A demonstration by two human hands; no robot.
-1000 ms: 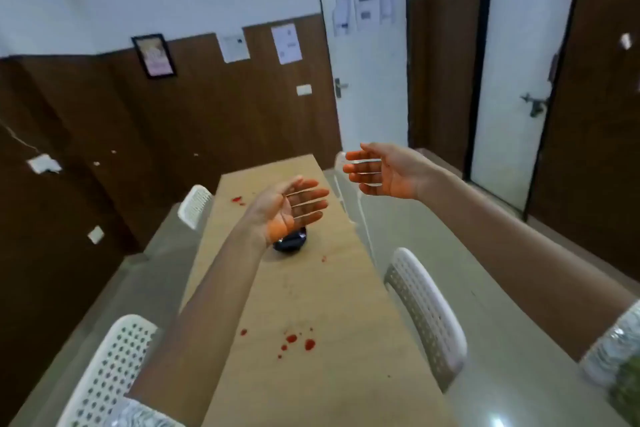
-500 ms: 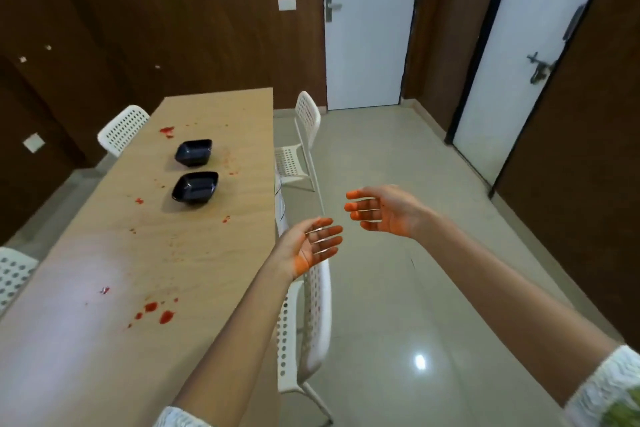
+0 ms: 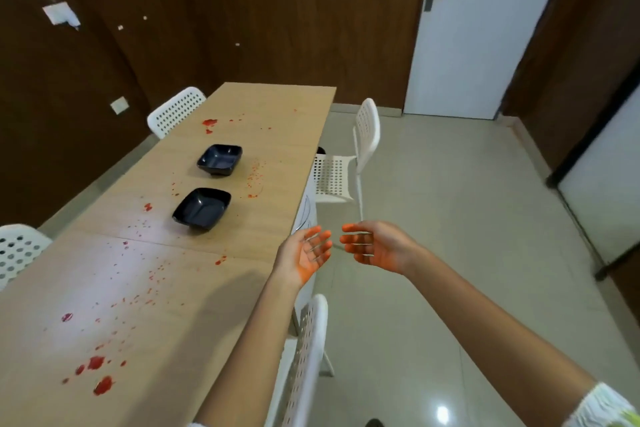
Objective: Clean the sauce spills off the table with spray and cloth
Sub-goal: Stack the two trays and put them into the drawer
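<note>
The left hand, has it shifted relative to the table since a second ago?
Yes. The left hand has gone rightward, from over the table to beyond its right edge.

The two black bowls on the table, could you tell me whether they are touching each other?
Apart. The head view shows bare tabletop between the nearer bowl and the farther bowl.

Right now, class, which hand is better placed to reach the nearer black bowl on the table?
Left. The left hand hangs open at the table edge, on the side of the nearer bowl. The right hand, also open, is out over the floor, farther from it.
</note>
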